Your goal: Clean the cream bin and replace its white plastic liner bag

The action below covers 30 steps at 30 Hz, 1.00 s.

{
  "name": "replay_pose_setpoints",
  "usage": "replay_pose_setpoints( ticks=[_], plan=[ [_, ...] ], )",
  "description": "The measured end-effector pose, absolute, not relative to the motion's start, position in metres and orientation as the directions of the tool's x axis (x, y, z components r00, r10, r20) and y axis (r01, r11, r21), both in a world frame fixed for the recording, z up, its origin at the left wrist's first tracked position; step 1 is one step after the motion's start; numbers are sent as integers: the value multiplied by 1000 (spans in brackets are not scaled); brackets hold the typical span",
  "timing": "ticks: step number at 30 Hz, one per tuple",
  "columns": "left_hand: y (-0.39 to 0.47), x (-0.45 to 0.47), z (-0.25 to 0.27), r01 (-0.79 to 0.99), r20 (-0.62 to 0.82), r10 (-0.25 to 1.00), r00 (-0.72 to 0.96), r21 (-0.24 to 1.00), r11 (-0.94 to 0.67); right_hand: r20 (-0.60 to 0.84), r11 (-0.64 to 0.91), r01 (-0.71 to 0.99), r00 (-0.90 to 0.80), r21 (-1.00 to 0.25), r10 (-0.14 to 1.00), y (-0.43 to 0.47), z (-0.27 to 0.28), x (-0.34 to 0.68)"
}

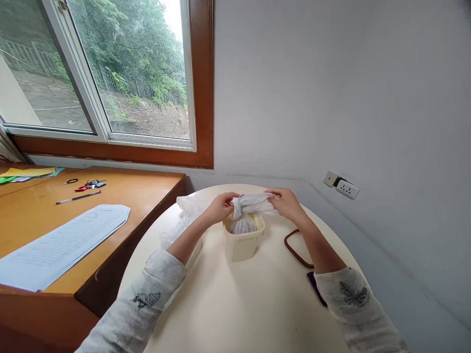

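A small cream-coloured bin (pixel 241 247) stands upright on the round pale table, with the lower part of a white plastic bag (pixel 256 202) inside it. The bag's upper part is twisted into a knot above the rim. My left hand (pixel 218 208) is closed on the bag at the knot, over the bin's left side. Stretched to the right, the other end of the bag is pinched in my right hand (pixel 287 202). What the bag contains, if anything, cannot be made out. Beside the bin on the right lies a brown rounded frame (pixel 290 249), partly behind my right forearm.
More clear plastic bags (pixel 184 220) lie at the table's left. A dark purple object (pixel 315 288) sits by my right sleeve. The wooden desk (pixel 154 184) on the left bears papers (pixel 73 242), a pen (pixel 78 197) and keys (pixel 91 184). Behind is a wall with a socket (pixel 348 188).
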<state>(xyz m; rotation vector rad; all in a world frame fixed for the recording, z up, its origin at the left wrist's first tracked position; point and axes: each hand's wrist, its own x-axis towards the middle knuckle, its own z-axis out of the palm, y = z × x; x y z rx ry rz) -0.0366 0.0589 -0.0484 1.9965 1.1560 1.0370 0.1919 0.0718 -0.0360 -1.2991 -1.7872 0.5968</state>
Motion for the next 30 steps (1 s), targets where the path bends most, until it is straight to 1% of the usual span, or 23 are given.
replay_pose_setpoints(
  ticks=[4,7,9,12,15,17,19,21,24,27,29,30],
  plan=[
    [57,-44,-45,416,327,901,287,804,-424,360,323,393,21,-861,933,72,-29,195],
    [53,-44,-40,399,313,901,300,817,-417,412,381,247,87,-891,907,69,-20,191],
    [47,-39,-36,385,313,882,352,811,-441,455,438,164,83,-884,887,65,-11,185],
    [39,-29,-34,380,325,844,426,783,-493,486,485,34,28,-874,874,55,4,173],
    [38,-19,-35,351,332,865,377,813,-465,519,516,-79,-13,-853,855,48,16,165],
    [42,-16,-37,298,327,887,325,855,-425,549,546,-110,-3,-831,836,46,21,166],
    [47,-17,-37,244,327,897,296,882,-402,571,573,-100,54,-813,819,48,23,172],
    [52,-19,-37,208,327,909,260,900,-383,580,587,-43,119,-808,806,52,22,182],
    [59,-23,-35,157,302,940,156,932,-325,601,579,162,222,-799,768,58,16,196],
    [62,-22,-33,97,246,967,74,963,-252,695,572,404,305,-713,651,55,7,198],
    [61,-19,-32,51,216,975,52,974,-219,755,596,476,291,-647,588,50,0,191],
    [60,-17,-31,29,209,977,50,977,-211,767,612,479,251,-629,591,47,-3,186]
  ],
)
